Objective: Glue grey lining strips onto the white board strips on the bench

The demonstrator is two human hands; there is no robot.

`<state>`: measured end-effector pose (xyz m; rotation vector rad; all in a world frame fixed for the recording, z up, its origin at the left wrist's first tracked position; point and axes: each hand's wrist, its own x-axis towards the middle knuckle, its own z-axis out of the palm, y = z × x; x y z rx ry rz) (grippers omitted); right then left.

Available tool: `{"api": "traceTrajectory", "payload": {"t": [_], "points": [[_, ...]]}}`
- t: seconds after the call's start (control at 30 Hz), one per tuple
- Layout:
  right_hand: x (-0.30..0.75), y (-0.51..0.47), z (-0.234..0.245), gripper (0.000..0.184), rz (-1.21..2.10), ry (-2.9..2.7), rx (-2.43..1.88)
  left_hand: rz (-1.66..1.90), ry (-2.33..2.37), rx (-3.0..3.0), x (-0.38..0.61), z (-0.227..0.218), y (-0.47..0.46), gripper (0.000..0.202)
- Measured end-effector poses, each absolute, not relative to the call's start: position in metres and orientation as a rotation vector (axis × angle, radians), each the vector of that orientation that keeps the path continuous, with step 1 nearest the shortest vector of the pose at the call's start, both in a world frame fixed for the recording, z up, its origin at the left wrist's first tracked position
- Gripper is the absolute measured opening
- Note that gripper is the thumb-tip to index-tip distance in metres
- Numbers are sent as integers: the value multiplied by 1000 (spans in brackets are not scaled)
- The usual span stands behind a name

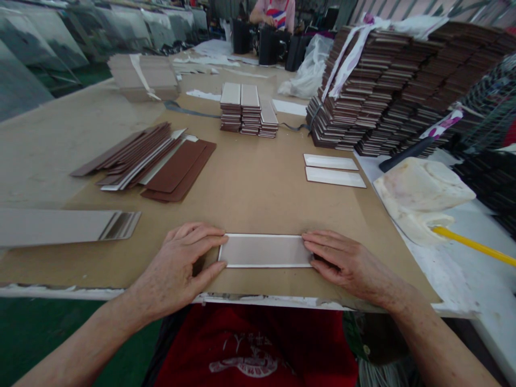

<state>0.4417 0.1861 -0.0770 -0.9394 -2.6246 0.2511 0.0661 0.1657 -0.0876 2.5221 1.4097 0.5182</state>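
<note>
A long grey cardboard strip with a white border (pixel 266 251) lies flat on the brown table covering near the front edge. My left hand (pixel 189 255) pinches its left end, thumb at the near corner and fingers at the far corner. At the opposite end my right hand (pixel 342 262) holds the strip the same way, some fingertips hidden behind the palm and knuckles. Two white strips with brown edges (pixel 335 176) lie side by side beyond my right hand. Plain grey boards (pixel 52 226) are fanned out to the left of my left hand.
Brown sheets (pixel 177 172) lie fanned at left. Low strip stacks (pixel 241 107) stand mid-table, a tall tied stack (pixel 387 86) at back right. A yellow-handled tool (pixel 475 244) rests by a cut-open white plastic container (pixel 419 188). A person (pixel 276 13) works across the table.
</note>
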Motion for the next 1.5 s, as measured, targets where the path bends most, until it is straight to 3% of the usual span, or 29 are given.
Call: {"api": "traceTrajectory", "payload": {"t": [0.3, 0.6, 0.77, 0.9, 1.0, 1.23, 1.5], "points": [[437, 179, -72, 38, 157, -2676, -965, 481, 1439, 2525, 67, -85, 164, 42], [416, 163, -61, 31, -327, -2897, -984, 371, 1281, 2796, 76, -76, 161, 31], [389, 154, -47, 38, -214, -2900, -1169, 192, 1184, 2870, 91, -57, 164, 27], [371, 155, -46, 50, -197, -2934, -1279, 125, 1220, 2935, 102, -55, 161, 42], [369, 157, -50, 49, -194, -2922, -1304, 156, 1270, 2947, 105, -58, 158, 50], [402, 152, -63, 44, -136, -2831, -1356, 200, 1278, 2874, 95, -57, 156, 33], [462, 149, -75, 42, -71, -2655, -1301, 345, 1219, 2855, 74, -76, 152, 39]]}}
